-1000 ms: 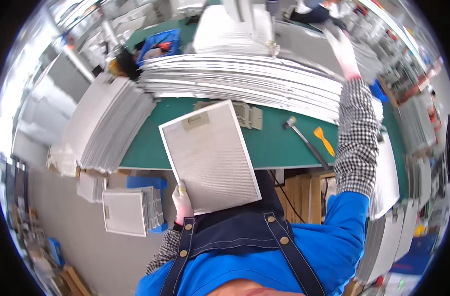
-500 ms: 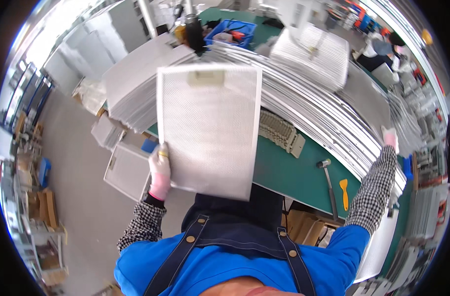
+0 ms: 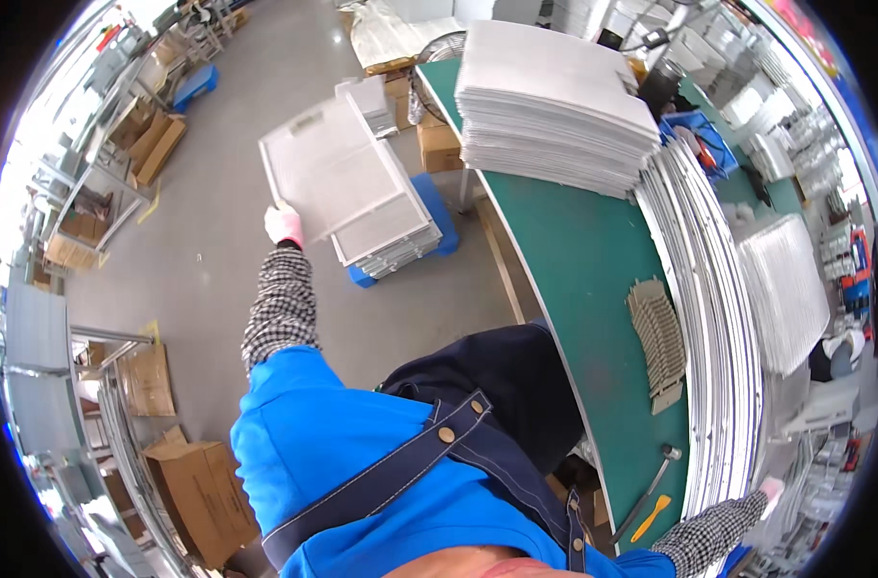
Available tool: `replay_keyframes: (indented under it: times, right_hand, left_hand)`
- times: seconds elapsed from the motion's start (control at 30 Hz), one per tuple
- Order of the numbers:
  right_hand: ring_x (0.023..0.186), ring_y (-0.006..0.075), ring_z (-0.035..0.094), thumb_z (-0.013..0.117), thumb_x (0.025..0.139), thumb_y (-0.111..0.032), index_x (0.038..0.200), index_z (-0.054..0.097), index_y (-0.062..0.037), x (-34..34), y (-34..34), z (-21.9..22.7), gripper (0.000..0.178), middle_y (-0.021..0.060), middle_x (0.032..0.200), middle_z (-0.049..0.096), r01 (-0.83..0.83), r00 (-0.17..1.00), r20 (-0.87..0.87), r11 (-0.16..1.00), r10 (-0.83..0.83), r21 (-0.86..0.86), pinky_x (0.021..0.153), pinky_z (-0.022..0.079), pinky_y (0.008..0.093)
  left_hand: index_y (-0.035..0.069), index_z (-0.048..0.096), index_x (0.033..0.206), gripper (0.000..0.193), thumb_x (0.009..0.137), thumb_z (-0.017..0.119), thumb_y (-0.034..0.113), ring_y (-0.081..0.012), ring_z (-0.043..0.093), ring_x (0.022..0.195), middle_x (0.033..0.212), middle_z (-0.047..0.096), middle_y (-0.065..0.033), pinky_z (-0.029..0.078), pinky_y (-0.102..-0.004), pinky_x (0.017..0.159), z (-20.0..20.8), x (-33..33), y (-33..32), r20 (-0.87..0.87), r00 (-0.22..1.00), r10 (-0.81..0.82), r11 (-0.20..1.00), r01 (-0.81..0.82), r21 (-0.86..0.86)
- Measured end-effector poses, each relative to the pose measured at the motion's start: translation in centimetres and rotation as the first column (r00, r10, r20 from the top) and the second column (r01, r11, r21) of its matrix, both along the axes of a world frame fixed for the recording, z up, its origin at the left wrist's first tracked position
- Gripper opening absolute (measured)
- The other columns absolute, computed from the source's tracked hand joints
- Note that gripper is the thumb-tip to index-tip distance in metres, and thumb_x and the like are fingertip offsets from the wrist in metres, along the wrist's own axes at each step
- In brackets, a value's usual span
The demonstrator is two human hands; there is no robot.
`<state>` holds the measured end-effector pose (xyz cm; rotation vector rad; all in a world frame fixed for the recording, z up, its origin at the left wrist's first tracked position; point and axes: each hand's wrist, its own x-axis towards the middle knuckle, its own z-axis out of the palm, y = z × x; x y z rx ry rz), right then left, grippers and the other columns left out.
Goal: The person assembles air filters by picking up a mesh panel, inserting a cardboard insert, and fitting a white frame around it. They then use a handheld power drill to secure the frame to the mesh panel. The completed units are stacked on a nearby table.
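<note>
My left hand [image 3: 285, 223], gloved in white and pink, is closed on the near edge of a framed mesh panel [image 3: 328, 159]. That panel is held out over a low stack of similar panels [image 3: 393, 231] on a blue pallet [image 3: 443, 214]; whether it touches the stack I cannot tell. Far to the right, my right hand [image 3: 772, 489] reaches across the bench beside the long metal frame strips [image 3: 723, 366]. Its fingers are too small and blurred to read.
A tall stack of white sheets [image 3: 554, 116] stands on the green bench [image 3: 564, 241]. Nearer lie a beige slatted part [image 3: 656, 332], a hammer [image 3: 651, 482] and a yellow scraper [image 3: 651, 518]. A cardboard box [image 3: 203, 496] is on the floor at left.
My body has turned left. The left hand has carried the mesh panel from in front of my chest out over the floor stack. My right arm still extends over the bench's right side.
</note>
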<state>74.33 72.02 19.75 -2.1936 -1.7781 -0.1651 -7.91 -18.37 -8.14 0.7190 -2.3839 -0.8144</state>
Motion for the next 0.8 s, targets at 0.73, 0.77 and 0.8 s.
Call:
replay_keyframes:
  times: [0.73, 0.77, 0.8]
  right_hand:
    - [0.108, 0.034, 0.062, 0.066, 0.088, -0.043, 0.129, 0.061, 0.0087, 3.0, -6.5, 4.7, 0.066, 0.02, 0.127, 0.065, -0.149, 0.987, 0.017, 0.953, 0.159, -0.263, 0.097, 0.046, 0.0426]
    - [0.105, 0.0344, 0.063, 0.066, 0.088, -0.044, 0.128, 0.061, 0.0098, 3.0, -5.6, 3.7, 0.067, 0.0206, 0.125, 0.066, -0.132, 0.978, 0.112, 0.933, 0.178, -0.333, 0.096, 0.047, 0.0428]
    - [0.102, 0.0349, 0.065, 0.065, 0.088, -0.046, 0.127, 0.062, 0.0109, 1.7, -4.0, 3.1, 0.069, 0.0212, 0.122, 0.068, -0.136, 0.964, 0.161, 0.913, 0.211, -0.384, 0.094, 0.048, 0.043]
  left_hand:
    - [-0.004, 0.058, 0.121, 0.047, 0.093, 0.06, 0.034, -0.042, 0.064, 0.111, 0.122, 0.064, -0.0256, 0.051, -0.0499, 0.098, -5.8, -4.5, 9.1, 0.254, 0.956, -0.148, 0.989, 0.142, 0.044]
    - [-0.002, 0.057, 0.13, 0.052, 0.092, 0.06, 0.034, -0.0406, 0.059, 0.12, 0.127, 0.061, -0.026, 0.048, -0.0493, 0.103, -1.2, -4.6, 11.5, -0.156, 0.959, -0.237, 0.97, 0.241, 0.012]
    - [0.002, 0.056, 0.134, 0.054, 0.09, 0.063, 0.033, -0.04, 0.054, 0.125, 0.129, 0.059, -0.0257, 0.045, -0.0479, 0.105, 1.3, -7.1, 12.2, -0.302, 0.92, -0.248, 0.969, 0.23, -0.095]
